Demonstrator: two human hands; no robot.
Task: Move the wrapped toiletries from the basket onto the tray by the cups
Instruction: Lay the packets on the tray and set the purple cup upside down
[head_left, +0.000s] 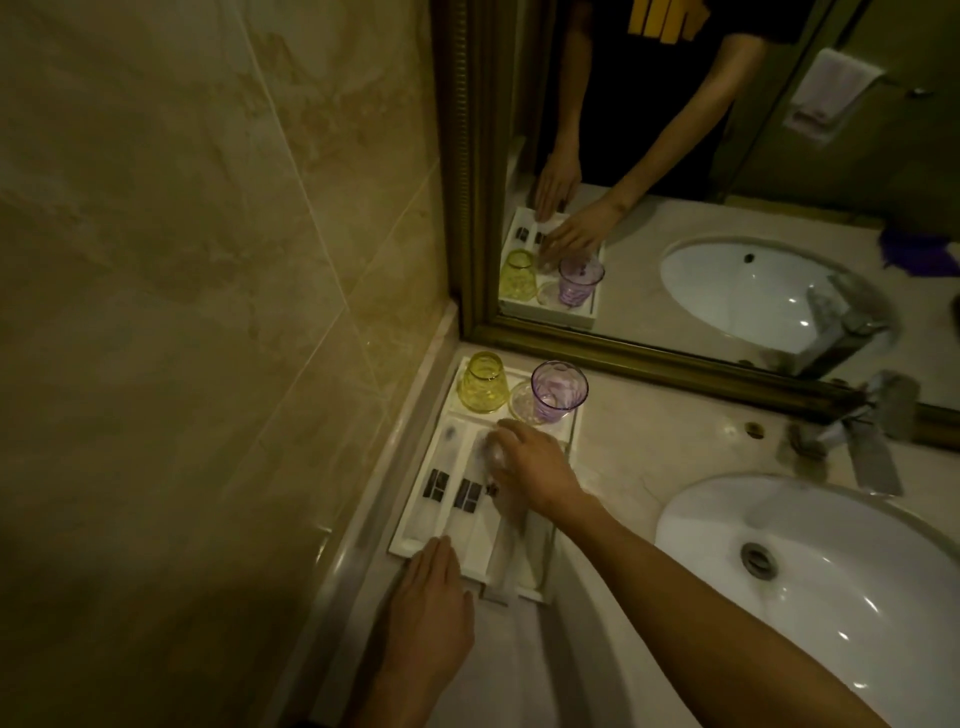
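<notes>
A white tray (410, 548) lies on the counter by the left wall. At its far end stand a yellow cup (482, 383), upside down, and a purple cup (558, 391), upright. Two long wrapped toiletries (435, 486) with dark labels lie side by side in the tray, and a third wrapped packet (506, 556) lies to their right. My right hand (530, 465) reaches over the tray with its fingers on a small clear wrapped item just before the cups. My left hand (431, 608) rests flat on the tray's near edge, fingers together. No basket is in view.
A white oval sink (810, 566) fills the right side, with a chrome tap (857, 436) behind it. A gold-framed mirror (467, 218) stands right behind the cups and reflects the tray and hands. A tiled wall (208, 312) borders the counter on the left.
</notes>
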